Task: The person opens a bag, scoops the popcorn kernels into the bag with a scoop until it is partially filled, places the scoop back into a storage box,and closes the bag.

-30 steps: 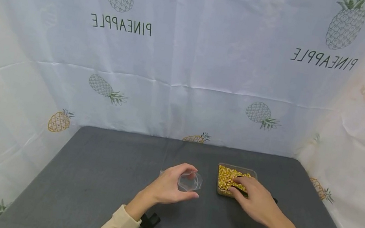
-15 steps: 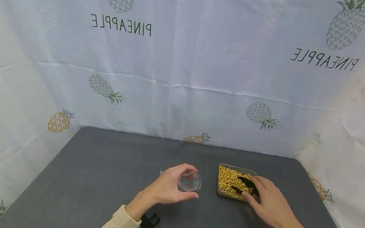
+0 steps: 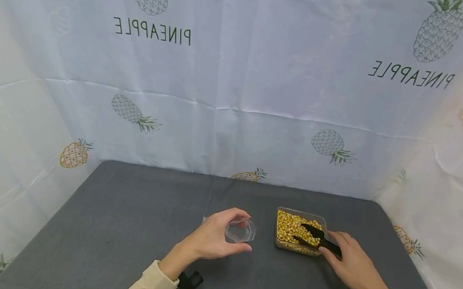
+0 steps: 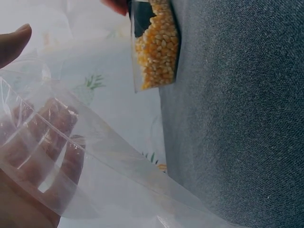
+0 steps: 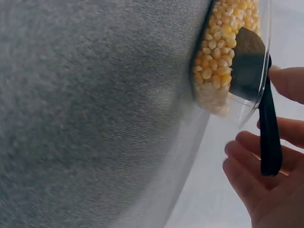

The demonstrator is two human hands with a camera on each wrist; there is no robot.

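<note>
At table (image 3: 133, 220): one bag (image 3: 241, 233), one tub (image 5: 239, 108) (one scoop (image 3: 327, 242)).

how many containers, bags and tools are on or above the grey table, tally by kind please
Clear rectangular see-through container: 1
Clear thin plastic bag: 1
Black long-handled scoop: 1
Total: 3

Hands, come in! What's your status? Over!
Left hand holds clear bag. Right hand at black scoop, grip unclear. Scoop in corn, handle jutting past clear box. Only tabletop seen between box and bag.
</note>
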